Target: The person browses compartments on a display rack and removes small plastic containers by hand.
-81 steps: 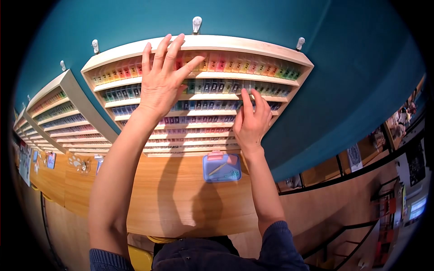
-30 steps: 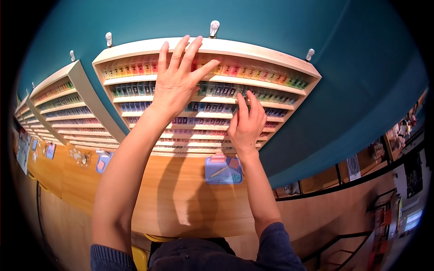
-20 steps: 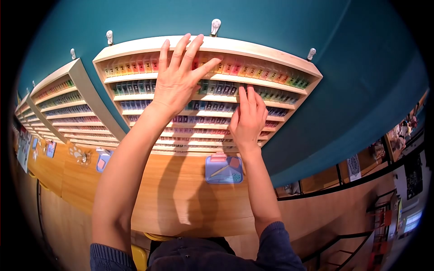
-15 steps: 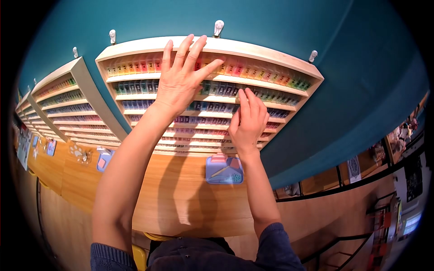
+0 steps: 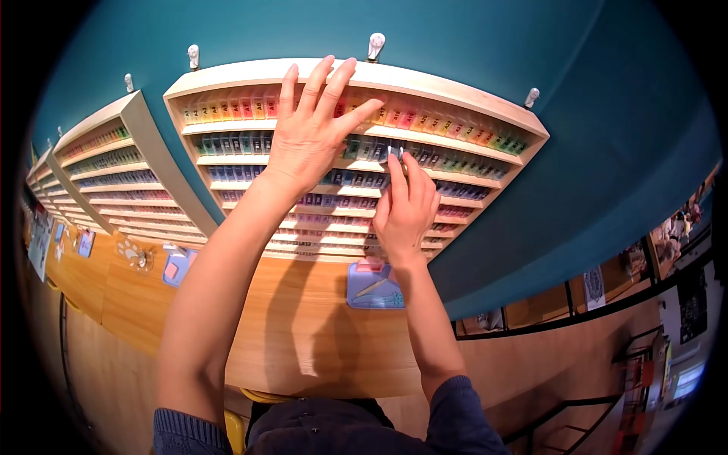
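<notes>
A wooden wall rack (image 5: 455, 94) holds rows of small clear boxes with printed labels and coloured contents. My left hand (image 5: 309, 144) lies over its upper left middle, fingers spread, the tips reaching the top board and covering part of the first two rows. My right hand (image 5: 408, 201) is at the second row from the top. Two of its fingertips close around the front of one small clear box (image 5: 396, 149) with dark contents. The thumb is mostly hidden behind the hand.
Below the rack runs a wooden table (image 5: 303, 303) with a blue tray (image 5: 360, 299) holding a pink block and a light stick. A second rack (image 5: 144, 144) hangs to the left. White hooks (image 5: 376, 45) sit on the teal wall above.
My right hand has shifted slightly left along the second row, and its fingertips have parted around a box. My left hand keeps its place on the rack.
</notes>
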A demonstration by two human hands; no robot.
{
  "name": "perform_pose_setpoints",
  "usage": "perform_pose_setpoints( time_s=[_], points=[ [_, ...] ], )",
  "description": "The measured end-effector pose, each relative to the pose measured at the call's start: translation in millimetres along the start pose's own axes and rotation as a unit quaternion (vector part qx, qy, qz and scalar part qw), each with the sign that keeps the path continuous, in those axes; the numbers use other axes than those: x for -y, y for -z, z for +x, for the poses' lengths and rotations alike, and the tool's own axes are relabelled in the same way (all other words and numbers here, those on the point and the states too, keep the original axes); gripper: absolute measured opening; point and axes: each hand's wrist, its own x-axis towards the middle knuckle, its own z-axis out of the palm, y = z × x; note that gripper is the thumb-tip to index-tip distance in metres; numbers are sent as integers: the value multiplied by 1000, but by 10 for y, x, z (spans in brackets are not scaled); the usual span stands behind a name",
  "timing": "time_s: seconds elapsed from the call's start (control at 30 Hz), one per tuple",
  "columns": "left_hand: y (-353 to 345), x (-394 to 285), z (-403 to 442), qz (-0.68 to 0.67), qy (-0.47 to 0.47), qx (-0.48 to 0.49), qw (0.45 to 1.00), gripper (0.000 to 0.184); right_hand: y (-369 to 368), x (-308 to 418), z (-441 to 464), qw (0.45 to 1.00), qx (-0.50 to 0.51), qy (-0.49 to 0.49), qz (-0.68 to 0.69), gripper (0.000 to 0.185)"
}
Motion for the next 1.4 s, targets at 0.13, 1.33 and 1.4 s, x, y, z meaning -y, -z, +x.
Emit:
perform_pose_setpoints(
  time_s=[0.13, 1.33, 1.4],
  points=[
    [18, -4, 4, -3, 2, 9, 1000, 84, -13, -12, -36, 1000, -21, 16, -16, 57],
    [-38, -7, -9, 0, -2, -15, 1000, 65, -212, 7, 326, 993, 41, -19, -111, 39],
    [-29, -1, -8, -1, -3, -15, 1000, 63, -203, 10, 303, 994, 41, -27, -101, 42]
  ],
)
